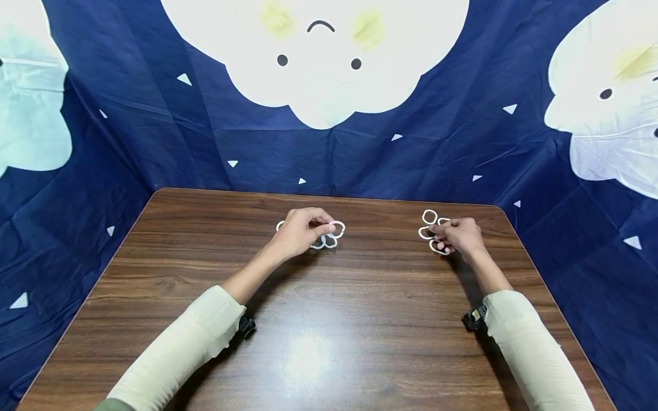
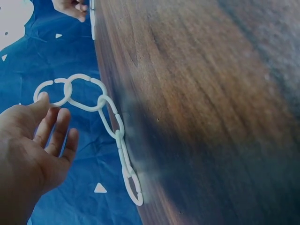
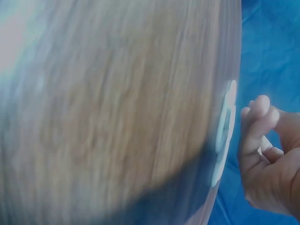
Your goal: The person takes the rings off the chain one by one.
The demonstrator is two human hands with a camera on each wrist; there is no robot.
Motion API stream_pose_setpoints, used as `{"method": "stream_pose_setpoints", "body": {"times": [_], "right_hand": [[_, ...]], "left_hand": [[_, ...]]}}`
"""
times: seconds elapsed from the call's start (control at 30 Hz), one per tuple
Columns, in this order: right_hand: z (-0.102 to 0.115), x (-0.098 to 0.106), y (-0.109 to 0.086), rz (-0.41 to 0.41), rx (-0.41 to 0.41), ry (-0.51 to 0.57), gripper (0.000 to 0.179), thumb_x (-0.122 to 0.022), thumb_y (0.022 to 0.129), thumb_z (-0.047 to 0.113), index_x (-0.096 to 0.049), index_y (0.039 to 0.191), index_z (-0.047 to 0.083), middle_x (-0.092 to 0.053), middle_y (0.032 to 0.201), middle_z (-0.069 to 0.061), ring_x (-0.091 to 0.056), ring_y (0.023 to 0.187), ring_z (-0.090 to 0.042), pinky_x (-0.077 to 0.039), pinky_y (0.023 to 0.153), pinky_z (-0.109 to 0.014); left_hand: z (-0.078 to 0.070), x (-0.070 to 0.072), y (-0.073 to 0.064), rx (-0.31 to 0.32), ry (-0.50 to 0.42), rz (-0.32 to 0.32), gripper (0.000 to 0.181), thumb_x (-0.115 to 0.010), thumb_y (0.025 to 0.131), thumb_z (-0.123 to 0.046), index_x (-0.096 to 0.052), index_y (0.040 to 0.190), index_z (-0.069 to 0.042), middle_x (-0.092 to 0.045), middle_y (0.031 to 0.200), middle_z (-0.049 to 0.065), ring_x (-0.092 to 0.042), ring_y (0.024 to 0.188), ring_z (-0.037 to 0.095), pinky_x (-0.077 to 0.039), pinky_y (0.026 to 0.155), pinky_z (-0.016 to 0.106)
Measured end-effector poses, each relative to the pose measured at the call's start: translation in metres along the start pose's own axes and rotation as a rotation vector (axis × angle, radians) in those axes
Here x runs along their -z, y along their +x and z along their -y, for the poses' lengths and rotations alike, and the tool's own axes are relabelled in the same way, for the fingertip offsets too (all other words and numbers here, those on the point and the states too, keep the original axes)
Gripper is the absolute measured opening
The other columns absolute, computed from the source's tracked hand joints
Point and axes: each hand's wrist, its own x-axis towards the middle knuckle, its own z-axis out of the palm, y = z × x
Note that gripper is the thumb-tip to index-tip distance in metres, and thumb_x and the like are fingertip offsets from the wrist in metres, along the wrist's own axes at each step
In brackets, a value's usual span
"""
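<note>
The left sleeve point(image 1: 180, 348), in the lower left of the frame, was pale cream and wrinkled, with green fabric point(image 1: 114, 405) at the bottom edge; the right sleeve point(image 1: 534, 348), lower right, matched. A black wrist device point(image 1: 247, 326) showed beside the left cuff, another device point(image 1: 474, 318), marked yellow-green, beside the right

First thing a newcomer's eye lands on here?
Probably the big white cloud with an upside-down face, top centre of the head view on the navy backdrop. Next, the left hand pinching a white link chain near the table's far edge. Then the right hand by more white links, far right.
</note>
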Motion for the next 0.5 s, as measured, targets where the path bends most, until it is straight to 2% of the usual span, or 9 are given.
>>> {"method": "stream_pose_setpoints", "body": {"times": [0.13, 0.33, 0.5], "right_hand": [[0.008, -0.008, -0.003, 0.028, 0.009, 0.035, 0.025, -0.080, 0.105, 0.020, -0.071, 0.107, -0.003, -0.077, 0.070, 0.007, -0.069, 0.056, -0.002, -0.060, 0.053, -0.022], [0.020, -0.025, -0.010, 0.068, 0.022, 0.029, 0.035, -0.081, 0.106, 0.023, -0.074, 0.121, -0.007, -0.079, 0.078, 0.006, -0.073, 0.061, -0.003, -0.064, 0.059, -0.023], [0.029, -0.043, -0.015, 0.107, 0.058, 0.019, 0.038, -0.080, 0.106, 0.023, -0.074, 0.123, -0.010, -0.077, 0.079, 0.005, -0.074, 0.065, -0.005, -0.065, 0.063, -0.025]], "left_hand": [[0.000, 0.000, 0.002, 0.005, 0.000, -0.006, 0.011, -0.085, 0.102, -0.017, -0.086, 0.110, -0.009, -0.087, 0.104, 0.004, -0.079, 0.095, 0.018, -0.062, 0.088, 0.033], [-0.002, 0.000, 0.003, 0.011, 0.005, -0.007, 0.010, -0.085, 0.102, -0.018, -0.086, 0.109, -0.010, -0.087, 0.104, 0.004, -0.078, 0.095, 0.017, -0.063, 0.088, 0.034], [-0.002, -0.001, 0.003, 0.015, 0.008, -0.002, 0.010, -0.085, 0.102, -0.018, -0.086, 0.109, -0.010, -0.087, 0.103, 0.004, -0.078, 0.094, 0.016, -0.062, 0.088, 0.033]]}}
